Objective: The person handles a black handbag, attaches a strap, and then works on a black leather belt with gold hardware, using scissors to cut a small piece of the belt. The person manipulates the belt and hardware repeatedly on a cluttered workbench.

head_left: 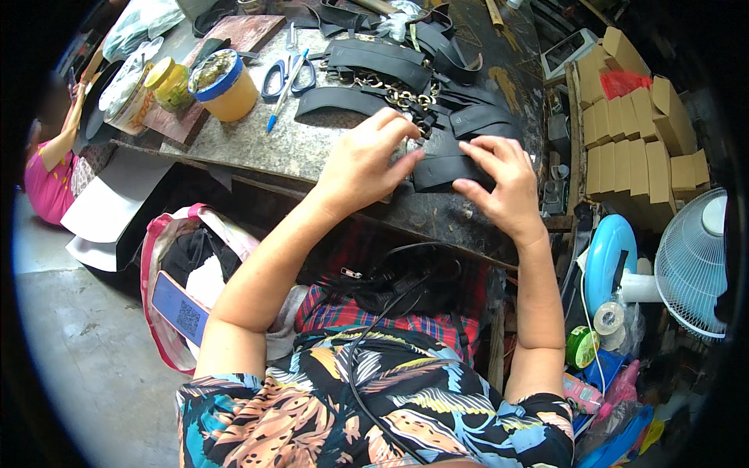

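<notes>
On the bench's near edge lies a short, wide black strap [446, 173], leather-like, between my two hands. My left hand [363, 160] is at its left end, with thumb and fingertips apart and bent towards it. At its right end, my right hand [505, 183] has its fingers and thumb spread, partly covering the strap. Whether either hand touches it is hard to tell. Just beyond my hands sit more black straps [378, 61] in a loose pile, with gold-coloured chain links [406, 97] among them.
Blue-handled scissors [275, 82], a blue pen [287, 92] and a blue-rimmed tub [226, 90] stand or lie on the stone slab [234, 148]. Cardboard boxes [624, 156] and a fan [694, 257] are at right. A phone [178, 306] rests on a bag [152, 257]. Another person [51, 175] sits far left.
</notes>
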Action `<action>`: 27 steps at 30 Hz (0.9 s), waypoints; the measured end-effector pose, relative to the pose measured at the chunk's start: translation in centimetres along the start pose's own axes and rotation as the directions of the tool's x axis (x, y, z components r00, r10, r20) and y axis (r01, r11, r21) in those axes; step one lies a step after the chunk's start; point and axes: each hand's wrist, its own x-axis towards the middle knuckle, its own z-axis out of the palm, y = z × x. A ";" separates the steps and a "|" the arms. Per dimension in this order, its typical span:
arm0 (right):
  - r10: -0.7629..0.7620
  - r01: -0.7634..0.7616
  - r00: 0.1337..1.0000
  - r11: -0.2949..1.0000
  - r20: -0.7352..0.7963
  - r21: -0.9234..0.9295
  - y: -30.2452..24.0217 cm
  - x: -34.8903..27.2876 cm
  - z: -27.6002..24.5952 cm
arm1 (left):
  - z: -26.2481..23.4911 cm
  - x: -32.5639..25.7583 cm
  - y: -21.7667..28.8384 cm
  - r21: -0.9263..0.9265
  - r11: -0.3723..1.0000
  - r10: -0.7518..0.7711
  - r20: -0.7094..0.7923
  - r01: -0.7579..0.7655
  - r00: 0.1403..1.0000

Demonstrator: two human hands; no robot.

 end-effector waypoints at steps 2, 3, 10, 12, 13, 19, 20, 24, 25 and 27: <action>-0.044 0.052 0.997 0.990 -0.060 0.132 0.0 2.1 -0.3 | -0.4 -0.2 0.0 -0.047 0.997 -0.070 -0.181 0.063 0.981; -0.048 0.064 0.995 0.982 -0.093 0.179 0.0 3.3 -0.3 | -0.6 -0.2 -0.1 -0.037 0.997 -0.074 -0.261 0.067 0.962; -0.149 0.154 0.976 0.988 -0.161 0.014 -0.6 10.2 5.6 | -2.9 -0.9 -1.9 0.389 0.920 -0.002 -0.113 0.046 0.994; -0.111 0.111 0.994 0.992 0.007 -0.061 -1.4 9.9 7.7 | -2.8 -1.3 -2.0 0.348 0.937 -0.025 -0.061 0.044 0.998; -0.138 0.133 0.989 0.988 -0.057 -0.083 -1.4 9.7 8.3 | -2.6 -1.3 -2.1 0.335 0.939 -0.068 -0.050 0.081 0.996; -0.113 0.118 0.987 0.992 -0.111 0.044 -0.3 8.4 7.7 | -2.2 -1.6 -2.1 0.339 0.939 -0.030 -0.089 0.059 0.996; -0.118 0.123 0.985 0.992 -0.123 0.038 -0.4 8.4 7.6 | -2.3 -1.6 -2.1 0.333 0.942 0.003 -0.108 0.033 0.994; -0.168 0.175 0.962 0.984 -0.216 0.013 -0.9 8.5 7.1 | -2.4 -1.5 -2.1 0.328 0.944 -0.005 -0.109 0.041 0.994; -0.180 0.189 0.954 0.982 -0.238 0.013 -0.9 8.5 6.9 | -2.3 -1.5 -2.0 0.335 0.941 -0.013 -0.110 0.050 0.994; -0.151 0.156 0.958 0.988 -0.242 -0.001 -0.5 8.5 6.3 | -2.3 -1.5 -1.9 0.353 0.935 -0.006 -0.103 0.043 0.995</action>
